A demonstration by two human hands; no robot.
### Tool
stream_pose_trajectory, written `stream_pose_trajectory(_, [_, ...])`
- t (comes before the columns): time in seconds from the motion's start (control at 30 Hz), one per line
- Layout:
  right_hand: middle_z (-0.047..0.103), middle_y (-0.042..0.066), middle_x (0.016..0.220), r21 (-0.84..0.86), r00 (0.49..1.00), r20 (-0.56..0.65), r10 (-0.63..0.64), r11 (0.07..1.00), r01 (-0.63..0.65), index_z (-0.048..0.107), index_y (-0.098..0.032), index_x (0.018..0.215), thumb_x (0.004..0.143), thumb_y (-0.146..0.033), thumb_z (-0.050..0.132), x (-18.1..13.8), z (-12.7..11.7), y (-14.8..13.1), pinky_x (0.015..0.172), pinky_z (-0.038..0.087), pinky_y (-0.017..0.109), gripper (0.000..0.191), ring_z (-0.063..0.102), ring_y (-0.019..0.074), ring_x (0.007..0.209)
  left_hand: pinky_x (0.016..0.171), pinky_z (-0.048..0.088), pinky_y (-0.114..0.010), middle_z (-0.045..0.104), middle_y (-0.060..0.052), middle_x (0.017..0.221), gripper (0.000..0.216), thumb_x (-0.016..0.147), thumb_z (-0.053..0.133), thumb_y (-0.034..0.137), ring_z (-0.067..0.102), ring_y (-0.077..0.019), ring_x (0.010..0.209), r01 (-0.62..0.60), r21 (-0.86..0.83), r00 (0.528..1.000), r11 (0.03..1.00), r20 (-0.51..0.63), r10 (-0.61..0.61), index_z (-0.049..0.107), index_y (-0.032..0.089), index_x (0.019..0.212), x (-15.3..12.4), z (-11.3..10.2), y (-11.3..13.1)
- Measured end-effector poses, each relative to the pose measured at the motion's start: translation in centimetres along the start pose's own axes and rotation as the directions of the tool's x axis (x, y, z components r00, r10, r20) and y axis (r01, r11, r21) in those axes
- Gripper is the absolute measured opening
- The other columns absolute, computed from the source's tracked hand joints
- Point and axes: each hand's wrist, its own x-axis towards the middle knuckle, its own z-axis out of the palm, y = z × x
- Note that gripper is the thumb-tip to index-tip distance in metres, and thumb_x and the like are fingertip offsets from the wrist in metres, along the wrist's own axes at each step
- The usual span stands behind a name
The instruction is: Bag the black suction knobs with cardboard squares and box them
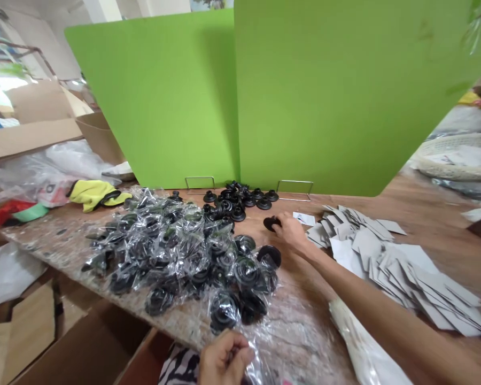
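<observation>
R hand [291, 230] pinches blk disc [269, 223] on desk [304, 321], nr small white card [303, 218]. L hand [226, 359] holds clear plastic [255, 361], w/ bagged blk parts [176, 251] just beyond.

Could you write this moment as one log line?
left hand: pinching clear plastic; right hand: fingers on black disc; table, left side: bagged black parts; far side: loose black parts; right side: pale cards

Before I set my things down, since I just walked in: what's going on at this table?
A person's right hand holds a loose black disc. Their left hand is curled beside clear plastic; whether it holds any is unclear. Bagged black discs are heaped to the left, loose ones lie by the green panels, and pale cards are piled on the right.
</observation>
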Motion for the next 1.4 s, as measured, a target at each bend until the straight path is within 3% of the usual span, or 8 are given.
stream_pose_trajectory(0.3, [0.053, 0.004, 0.071, -0.263, 0.909, 0.006, -0.416, 0.877, 0.403, 0.052, -0.018, 0.072, 0.083, -0.01, 0.037, -20.0, -2.9, -0.1, 0.053, 0.033, 0.025, 0.02, 0.047, 0.0157, 0.063, 0.051, 0.036, -0.02, 0.054, 0.001, 0.056, 0.014, 0.069, 0.056, 0.027, 0.046, -0.0112, 0.053, -0.091, 0.149, 0.996, 0.985, 0.015, 0.09, 0.06, 0.016, 0.061, -1.6, -0.1, 2.7])
stream_pose_trajectory(0.53, [0.054, 0.006, 0.086, 0.172, 0.998, 0.009, 0.07, 0.983, -0.07, 0.055, -0.016, 0.091, 0.075, -0.023, 0.055, -19.1, -2.7, -0.7, 0.059, 0.039, 0.027, 0.018, 0.053, 0.0168, 0.069, 0.054, 0.037, -0.021, 0.057, 0.001, 0.058, 0.012, 0.069, 0.054, 0.024, 0.048, -0.0114, 0.055, -0.217, 0.206, 0.973, 0.954, -0.027, 0.227, 0.061, 0.016, 0.062, -2.3, 0.8, 3.5])
stream_pose_trajectory(0.7, [0.058, 0.004, 0.08, 0.408, 0.998, 0.023, 0.06, 0.911, -0.064, 0.058, -0.017, 0.09, 0.077, -0.026, 0.051, -20.3, -4.3, -1.4, 0.069, 0.042, 0.028, 0.017, 0.055, 0.0171, 0.075, 0.055, 0.037, -0.021, 0.057, 0.0, 0.061, 0.011, 0.07, 0.053, 0.019, 0.048, -0.0109, 0.056, -0.296, 0.234, 0.949, 0.926, -0.039, 0.313, 0.061, 0.015, 0.064, -2.6, 1.1, 4.0])
stream_pose_trajectory(0.83, [0.056, 0.005, 0.11, 0.817, 0.98, 0.098, -0.174, 0.576, 0.021, 0.06, -0.023, 0.095, 0.074, -0.042, 0.058, -22.9, -7.6, -3.2, 0.085, 0.041, 0.033, 0.028, 0.051, 0.0217, 0.103, 0.055, 0.038, -0.021, 0.055, 0.0, 0.063, 0.013, 0.072, 0.051, 0.016, 0.05, -0.0115, 0.059, -0.373, 0.22, 0.925, 0.901, 0.011, 0.38, 0.063, 0.015, 0.065, -3.4, 1.6, 4.6])
stream_pose_trajectory(0.93, [0.047, 0.003, 0.127, 0.875, 0.919, 0.218, -0.328, 0.484, -0.035, 0.06, -0.024, 0.094, 0.075, -0.043, 0.058, -24.0, -8.4, -4.1, 0.093, 0.037, 0.035, 0.027, 0.044, 0.0223, 0.115, 0.062, 0.04, -0.022, 0.055, 0.0, 0.065, 0.016, 0.072, 0.05, 0.014, 0.052, -0.0125, 0.065, -0.43, 0.174, 0.903, 0.886, 0.055, 0.427, 0.065, 0.017, 0.067, -3.8, 2.0, 5.1])
stream_pose_trajectory(1.07, [0.064, 0.002, 0.091, 0.814, 0.921, 0.321, -0.223, 0.561, -0.148, 0.055, -0.021, 0.098, 0.08, -0.037, 0.05, -25.0, -7.2, -4.6, 0.07, 0.047, 0.03, 0.024, 0.059, 0.0173, 0.08, 0.057, 0.041, -0.022, 0.055, 0.001, 0.062, 0.012, 0.068, 0.054, 0.016, 0.052, -0.0117, 0.06, -0.286, 0.074, 0.958, 0.955, 0.047, 0.284, 0.065, 0.017, 0.062, -3.7, 2.2, 5.2])
stream_pose_trajectory(1.23, [0.061, 0.004, 0.087, 0.627, 1.0, 0.002, 0.009, 0.779, -0.009, 0.052, -0.02, 0.094, 0.081, -0.034, 0.046, -26.6, -5.0, -5.8, 0.065, 0.049, 0.029, 0.02, 0.058, 0.0173, 0.076, 0.037, 0.032, -0.019, 0.045, 0.006, 0.043, 0.012, 0.07, 0.051, 0.022, 0.041, -0.009, 0.037, 0.061, -0.113, 0.99, 0.992, 0.135, -0.045, 0.062, 0.016, 0.07, -3.9, 2.8, 5.2])
stream_pose_trajectory(1.4, [0.054, 0.007, 0.084, 0.429, 0.949, -0.301, 0.097, 0.902, 0.043, 0.046, -0.019, 0.093, 0.085, -0.041, 0.042, -27.4, -2.6, -6.7, 0.061, 0.051, 0.031, 0.024, 0.057, 0.0183, 0.075, 0.053, 0.043, -0.022, 0.061, 0.0, 0.062, 0.015, 0.075, 0.049, 0.024, 0.055, -0.013, 0.057, -0.187, 0.019, 0.982, 0.982, 0.015, 0.187, 0.062, 0.017, 0.071, -4.9, 3.4, 4.7])
